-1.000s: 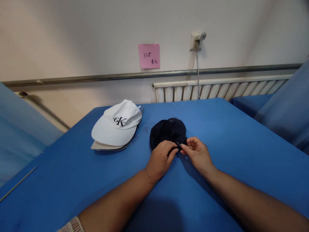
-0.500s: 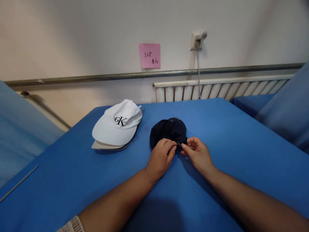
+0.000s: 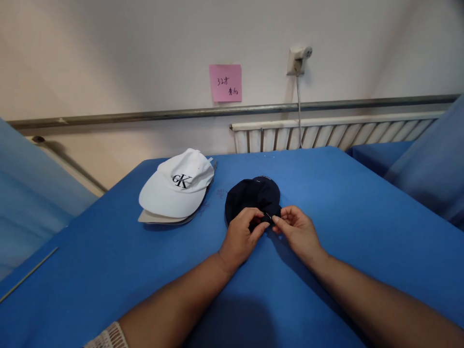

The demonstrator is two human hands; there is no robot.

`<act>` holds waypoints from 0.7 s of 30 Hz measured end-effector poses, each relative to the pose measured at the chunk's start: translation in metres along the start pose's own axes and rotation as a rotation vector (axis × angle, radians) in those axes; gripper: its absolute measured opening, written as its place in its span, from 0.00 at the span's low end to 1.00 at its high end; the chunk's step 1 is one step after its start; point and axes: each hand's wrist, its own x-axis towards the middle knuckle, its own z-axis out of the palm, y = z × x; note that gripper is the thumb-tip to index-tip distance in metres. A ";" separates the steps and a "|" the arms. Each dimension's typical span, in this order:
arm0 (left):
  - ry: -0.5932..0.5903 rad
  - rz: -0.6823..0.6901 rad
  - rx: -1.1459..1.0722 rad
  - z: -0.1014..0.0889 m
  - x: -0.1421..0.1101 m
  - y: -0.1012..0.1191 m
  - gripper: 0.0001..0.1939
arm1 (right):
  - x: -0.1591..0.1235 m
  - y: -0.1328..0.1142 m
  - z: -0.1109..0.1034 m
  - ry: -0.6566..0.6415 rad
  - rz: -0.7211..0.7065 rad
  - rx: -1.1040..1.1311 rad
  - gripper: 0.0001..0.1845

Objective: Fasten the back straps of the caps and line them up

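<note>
The fingers (image 3: pixel 253 211) of the left hand (image 3: pixel 237 238) rest at the six o'clock edge of a dark cap (image 3: pixel 239 193), tips slightly apart with dark cloth between; I cannot tell whether they grip it. The right hand (image 3: pixel 301 235), at four o'clock, has its fingertips pinched together on the same edge, by a small bright strip (image 3: pixel 268 215). The cap lies on a blue-covered table (image 3: pixel 145 261). Leftmost, well apart toward eight o'clock from it, is a thin rod (image 3: pixel 29 274). Near it at nine o'clock, a white cap (image 3: pixel 174 193) with black letters sits over a greyish cap (image 3: pixel 155 219). Past eleven o'clock, a pink note (image 3: pixel 225 83) is on the wall (image 3: pixel 145 58); a socket (image 3: pixel 294 62) is at one, a radiator (image 3: pixel 329 135) at two.
</note>
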 end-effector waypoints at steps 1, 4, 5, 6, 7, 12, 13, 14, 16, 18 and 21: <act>-0.001 0.013 -0.005 -0.001 0.000 0.001 0.08 | 0.001 -0.001 -0.001 0.005 0.007 0.006 0.21; -0.019 0.069 0.034 -0.003 -0.001 0.004 0.12 | 0.003 -0.004 -0.002 0.019 0.025 0.019 0.21; -0.028 0.092 0.056 -0.004 -0.001 0.005 0.13 | 0.003 -0.005 -0.002 0.023 0.031 0.025 0.21; -0.039 0.116 0.077 -0.005 -0.002 0.006 0.14 | 0.003 -0.006 -0.002 0.025 0.039 0.033 0.21; -0.049 0.140 0.095 -0.005 -0.002 0.007 0.14 | 0.003 -0.006 -0.002 0.026 0.048 0.043 0.21; -0.081 0.190 0.138 -0.003 -0.003 0.010 0.17 | 0.000 -0.008 -0.001 0.029 0.090 0.082 0.23; -0.074 0.193 0.134 -0.003 -0.003 0.010 0.17 | 0.000 -0.008 -0.001 0.028 0.097 0.089 0.24; -0.060 0.193 0.127 -0.002 -0.003 0.010 0.16 | -0.001 -0.009 -0.001 0.025 0.105 0.096 0.24; -0.020 0.184 0.114 -0.002 -0.004 0.009 0.15 | -0.001 -0.009 -0.001 0.020 0.122 0.112 0.24; 0.009 0.162 0.109 -0.001 -0.004 0.008 0.14 | -0.001 -0.010 -0.001 0.014 0.146 0.125 0.23; -0.001 0.135 0.098 0.000 -0.005 0.006 0.12 | -0.001 -0.010 -0.001 0.016 0.164 0.136 0.23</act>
